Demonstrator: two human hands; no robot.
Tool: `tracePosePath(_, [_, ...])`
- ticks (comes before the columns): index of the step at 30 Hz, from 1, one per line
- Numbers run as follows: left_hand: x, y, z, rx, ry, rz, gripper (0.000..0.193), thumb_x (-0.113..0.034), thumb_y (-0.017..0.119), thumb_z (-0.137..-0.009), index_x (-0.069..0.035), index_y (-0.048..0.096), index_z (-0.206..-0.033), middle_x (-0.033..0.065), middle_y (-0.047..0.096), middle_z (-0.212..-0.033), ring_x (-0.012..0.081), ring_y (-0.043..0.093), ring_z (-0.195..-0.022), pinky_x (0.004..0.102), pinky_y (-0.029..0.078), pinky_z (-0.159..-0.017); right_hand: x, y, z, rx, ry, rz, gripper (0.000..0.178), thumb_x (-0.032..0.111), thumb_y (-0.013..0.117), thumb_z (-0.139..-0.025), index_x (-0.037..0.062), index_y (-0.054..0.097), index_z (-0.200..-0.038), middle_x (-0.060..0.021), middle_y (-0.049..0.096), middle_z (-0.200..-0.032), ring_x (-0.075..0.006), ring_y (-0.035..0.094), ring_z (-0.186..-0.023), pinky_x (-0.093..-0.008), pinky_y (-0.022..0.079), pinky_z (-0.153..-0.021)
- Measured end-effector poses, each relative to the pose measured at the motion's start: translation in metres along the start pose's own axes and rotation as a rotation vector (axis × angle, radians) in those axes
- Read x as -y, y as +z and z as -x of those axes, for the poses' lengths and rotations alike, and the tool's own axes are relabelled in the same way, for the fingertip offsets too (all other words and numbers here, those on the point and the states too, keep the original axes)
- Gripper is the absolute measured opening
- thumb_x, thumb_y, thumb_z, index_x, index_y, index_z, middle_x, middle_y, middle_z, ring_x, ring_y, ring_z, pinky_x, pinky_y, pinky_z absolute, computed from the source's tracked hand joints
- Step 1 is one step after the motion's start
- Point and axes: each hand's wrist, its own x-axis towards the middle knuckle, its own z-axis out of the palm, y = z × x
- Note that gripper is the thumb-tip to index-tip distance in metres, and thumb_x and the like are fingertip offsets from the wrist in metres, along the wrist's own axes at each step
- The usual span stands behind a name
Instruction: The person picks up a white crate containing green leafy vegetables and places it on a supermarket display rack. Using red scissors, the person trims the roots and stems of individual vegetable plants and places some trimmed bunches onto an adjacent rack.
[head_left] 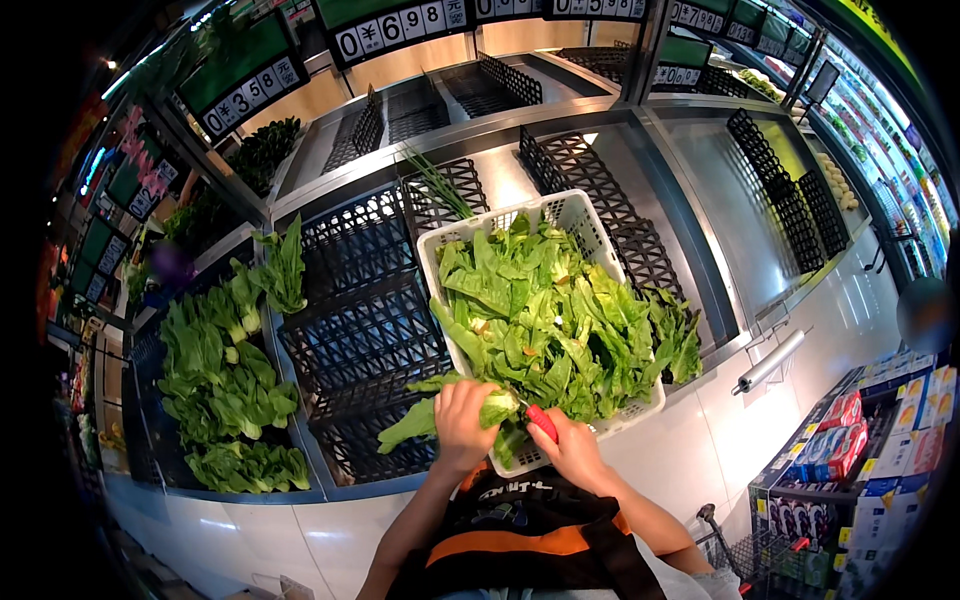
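The bunch of greens (497, 408) is at the near edge of the basket, low in the middle of the view, with its leaves poking out to the left. The left hand (465, 425) is wrapped around it, so the stem end points right, toward the knife (541, 421). That is probably to keep the soft leaves away from the blade. The right hand (572, 450) squeezes the knife's red handle, and the blade is at the stem end; I cannot tell how deep it goes. Both hands are close to the person's apron (535, 545), maybe because it is easier to hold things steady there. Just past them is the white basket (428, 262), heaped with loose leaves (545, 310). It sits right under the work, so bits can likely drop straight in. Its near end seems to stick out past the worktop (700, 232). Left of the basket are black racks (355, 345), which look made to hold vegetables up off the metal. More greens lie in a pile (220, 360) farther left, close together, perhaps to look neat. Thin green stalks (440, 188) lie behind the basket. Off to the right, low down, a shelf (800, 445) holds packets.
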Motion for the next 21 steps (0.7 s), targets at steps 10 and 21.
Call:
tracePosePath(10, [0.002,0.003,0.007,-0.158,-0.013,0.072,0.051,0.002,0.076,-0.054,-0.006,0.059,-0.101,0.0130,0.055,-0.095,0.0339,0.052,-0.093,0.0411,0.042,-0.082,-0.049,0.007,0.013,0.061,0.113,0.109,0.032,0.035,0.059,-0.094,0.0036,0.058,-0.098,-0.0244,0.062,-0.070,-0.0452,0.062,-0.068,-0.0517,0.048,-0.060])
tracePosePath(21, [-0.009,-0.011,-0.018,-0.105,0.139,0.068,0.055,-0.001,0.080,-0.053,-0.007,0.057,-0.103,0.0113,0.054,-0.100,0.0339,0.051,-0.101,0.0467,0.039,-0.091,-0.015,-0.009,-0.008,0.038,0.062,-0.612,0.029,0.030,0.064,-0.093,0.0042,0.059,-0.105,-0.0027,0.059,-0.074,-0.0131,0.053,-0.056,-0.0288,0.042,-0.051])
